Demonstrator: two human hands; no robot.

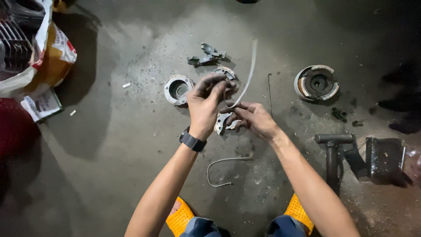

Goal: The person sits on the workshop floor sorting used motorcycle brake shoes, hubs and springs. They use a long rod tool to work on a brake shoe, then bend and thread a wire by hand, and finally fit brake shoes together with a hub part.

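Thin pale strip (249, 72) between both hands' fingers (219, 87)

on the floor (109, 145), the metal ring (178, 89) lies left of both hands, the round drum (316, 82) lies far right, the thin rod (269, 93) between them. the bent wire (226, 169) lies nearer the person, the hammer (333, 153) at its right.

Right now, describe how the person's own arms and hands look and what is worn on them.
Both forearms are bare, no sleeves or gloves. The left hand and right hand have fingers smeared with dark grime. A black wristwatch with a broad band sits on the left wrist; the right wrist is bare.
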